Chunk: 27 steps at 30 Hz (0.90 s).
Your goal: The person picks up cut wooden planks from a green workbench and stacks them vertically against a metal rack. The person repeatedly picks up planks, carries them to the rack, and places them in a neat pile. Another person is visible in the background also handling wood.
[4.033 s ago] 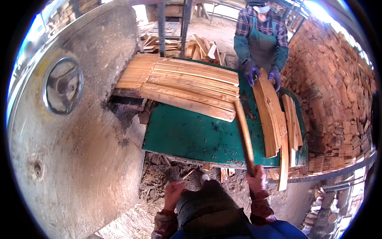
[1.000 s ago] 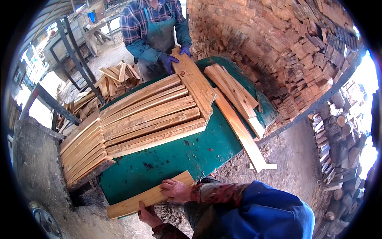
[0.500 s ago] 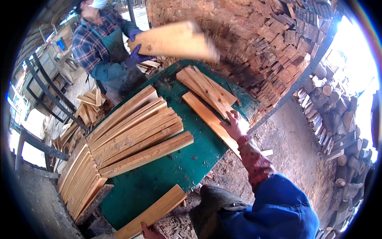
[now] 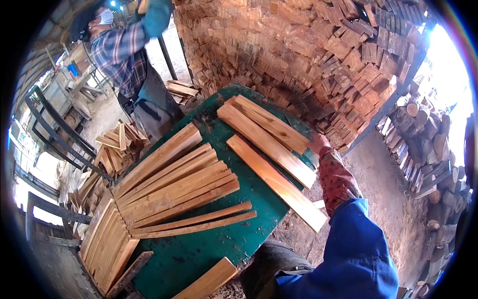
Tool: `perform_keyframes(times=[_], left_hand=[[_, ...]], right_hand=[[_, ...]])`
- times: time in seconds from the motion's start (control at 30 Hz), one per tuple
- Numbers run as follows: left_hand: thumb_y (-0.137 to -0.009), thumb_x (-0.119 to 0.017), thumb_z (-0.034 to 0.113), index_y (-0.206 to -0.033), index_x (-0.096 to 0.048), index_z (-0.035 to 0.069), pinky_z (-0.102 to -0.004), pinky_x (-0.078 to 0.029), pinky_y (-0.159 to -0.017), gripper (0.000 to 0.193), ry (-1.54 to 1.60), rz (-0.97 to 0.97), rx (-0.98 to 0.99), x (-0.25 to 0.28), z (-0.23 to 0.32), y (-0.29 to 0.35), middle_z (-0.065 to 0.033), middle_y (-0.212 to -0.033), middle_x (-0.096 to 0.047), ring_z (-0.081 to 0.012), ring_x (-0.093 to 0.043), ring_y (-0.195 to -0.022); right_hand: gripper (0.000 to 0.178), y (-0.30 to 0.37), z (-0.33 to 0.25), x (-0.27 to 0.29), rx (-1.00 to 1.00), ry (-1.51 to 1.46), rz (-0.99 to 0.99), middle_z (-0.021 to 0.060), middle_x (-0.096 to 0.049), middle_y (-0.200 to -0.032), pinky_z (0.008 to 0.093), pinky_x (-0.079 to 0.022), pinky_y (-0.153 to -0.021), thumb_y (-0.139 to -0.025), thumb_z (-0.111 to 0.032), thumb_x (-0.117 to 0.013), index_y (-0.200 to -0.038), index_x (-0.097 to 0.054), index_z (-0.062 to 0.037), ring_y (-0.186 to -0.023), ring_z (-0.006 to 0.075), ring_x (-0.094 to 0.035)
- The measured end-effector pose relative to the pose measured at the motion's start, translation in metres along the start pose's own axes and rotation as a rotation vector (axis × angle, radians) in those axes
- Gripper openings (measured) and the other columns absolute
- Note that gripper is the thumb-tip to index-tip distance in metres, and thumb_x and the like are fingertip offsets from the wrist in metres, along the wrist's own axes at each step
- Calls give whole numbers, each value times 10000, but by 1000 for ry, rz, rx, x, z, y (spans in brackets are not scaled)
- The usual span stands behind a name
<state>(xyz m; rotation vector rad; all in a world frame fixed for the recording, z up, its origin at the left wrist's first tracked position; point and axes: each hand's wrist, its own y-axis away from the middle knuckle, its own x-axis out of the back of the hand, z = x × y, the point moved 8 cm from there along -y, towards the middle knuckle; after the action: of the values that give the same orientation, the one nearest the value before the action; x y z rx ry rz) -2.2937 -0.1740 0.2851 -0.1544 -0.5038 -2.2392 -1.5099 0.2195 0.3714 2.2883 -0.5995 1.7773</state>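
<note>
My right hand (image 4: 319,143) is at the right end of the farthest loose wooden board (image 4: 271,122), its fingers closed and partly hidden there. Next to that board lies a second board (image 4: 266,142), and nearer to me a smooth, orange-toned board (image 4: 276,182) sticks out past the table's right edge. All three rest on the green table (image 4: 199,249). At the lower edge a further board (image 4: 209,281) slants over the table's near side. My left hand is out of the picture.
Several boards (image 4: 174,189) fan out on the table's left, against a row of upright boards (image 4: 107,244). Across the table stands a masked co-worker (image 4: 119,55) with raised arms. A high wall of stacked wood (image 4: 279,55) rises behind; logs (image 4: 428,134) are piled at right.
My right hand has moved farther away and right, and the loose boards now lie more spread. My left hand has left the picture. The co-worker has turned and lifted their arms.
</note>
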Motion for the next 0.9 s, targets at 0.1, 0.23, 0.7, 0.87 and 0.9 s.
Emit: perform_keyframes(times=[0.1, 0.23, 0.7, 0.87, 0.9], left_hand=[[-947, -624, 277, -1227, -559, -83, -376, -541, -868, 461, -58, 14, -6, -9, 13, 9, -200, -1104, -590, -280, -569, -1014], [-932, -643, 311, -1205, -573, -87, -383, -541, -877, 487, 262, 213, 297, -8, 13, 13, -184, -1108, -585, -286, -565, -1016], [-893, -694, 289, -1177, -621, -41, -413, -522, -846, 441, 329, 151, 213, -16, 16, 16, -139, -1100, -609, -265, -573, -1001], [-874, -715, 285, -1221, -609, -23, -421, -505, -874, 476, 513, 150, 329, -3, -6, 10, -129, -1170, -605, -264, -559, -1060], [-869, -706, 253, -1171, -609, -34, -386, -511, -846, 428, 599, 85, 290, 1, -23, -4, -115, -1115, -613, -244, -575, -1014]], right_hand=[[633, 18, -3, -3, 7, -1, 56, 226, -594, -1197, 448, -473, -946, -693, -414, -773, -1165, -628, -17, -1118, 386, -558], [790, 100, -83, -40, 245, 148, -9, 185, -515, -1262, 520, -413, -973, -687, -428, -794, -1324, -510, -55, -1189, 398, -458], [703, 100, -111, 4, 25, -782, -319, 114, -677, -1033, 311, -487, -822, -744, -339, -770, -1294, -556, 43, -939, 158, -611], [726, 180, -140, 31, 38, -882, -260, 125, -647, -1092, 314, -468, -911, -718, -222, -776, -1347, -516, 32, -1014, 175, -596], [723, 198, -151, 44, 83, -913, -220, 132, -627, -1136, 319, -463, -925, -715, -196, -768, -1345, -509, 46, -1038, 184, -590]])
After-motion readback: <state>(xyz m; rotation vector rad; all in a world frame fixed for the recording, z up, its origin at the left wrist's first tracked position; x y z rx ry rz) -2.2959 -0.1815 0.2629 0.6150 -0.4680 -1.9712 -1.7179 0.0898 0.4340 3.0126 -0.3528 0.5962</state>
